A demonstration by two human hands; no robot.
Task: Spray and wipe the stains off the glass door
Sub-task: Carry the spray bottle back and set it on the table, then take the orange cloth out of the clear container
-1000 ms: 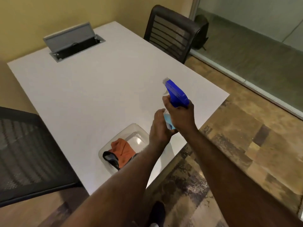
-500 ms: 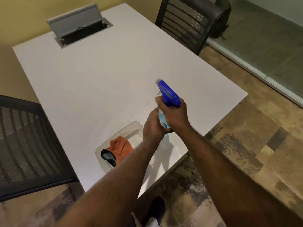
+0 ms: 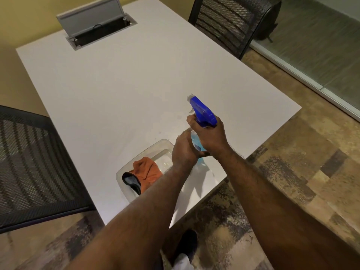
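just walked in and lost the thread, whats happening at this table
A person stands at the corner of a white table, both hands on a spray bottle with blue liquid. The right hand grips its neck under the blue trigger head; the left hand wraps the body. An orange cloth lies in a clear plastic tub beside them. The glass door is off to the right, not yet sprayed.

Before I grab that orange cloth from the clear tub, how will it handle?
Probably floppy: the orange cloth lies crumpled in folds in the clear tub. Likely light, so the tub may not shift. A dark-edged cloth lies against it and could drag along.
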